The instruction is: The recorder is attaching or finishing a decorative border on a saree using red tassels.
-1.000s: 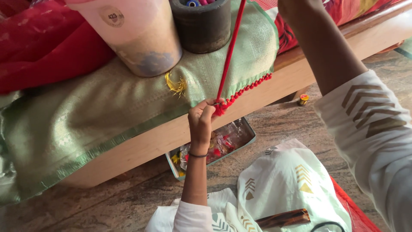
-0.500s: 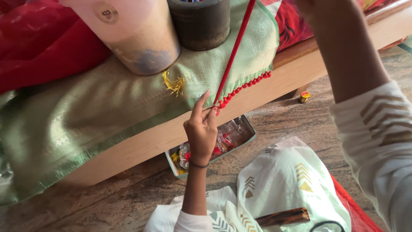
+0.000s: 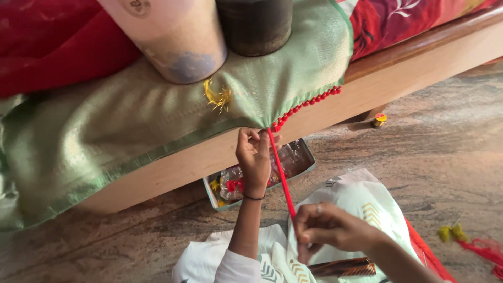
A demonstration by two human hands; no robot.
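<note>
A green woven cloth (image 3: 157, 120) hangs over a wooden bed edge (image 3: 398, 68). Its hem carries a row of small red bead-like knots (image 3: 309, 105). A bundle of red thread (image 3: 280, 175) runs taut from the hem down to my right hand (image 3: 327, 228), which pinches its lower end over my lap. My left hand (image 3: 254, 157) grips the thread at the top, right under the cloth's hem. A yellow tassel (image 3: 217, 97) lies on the cloth.
A beige cylinder (image 3: 167, 36) and a dark cylinder (image 3: 257, 23) stand on the cloth. A metal tray (image 3: 309, 157) with beads and threads sits on the floor under the bed. Red fabric (image 3: 47, 42) lies at the left. Loose yellow and red tassels (image 3: 466, 238) lie on the stone floor. A brown comb (image 3: 340, 268) rests on my lap.
My right hand came down from above the bed to my lap, pulling the red thread downward. My left hand stayed at the hem and closed on the thread.
</note>
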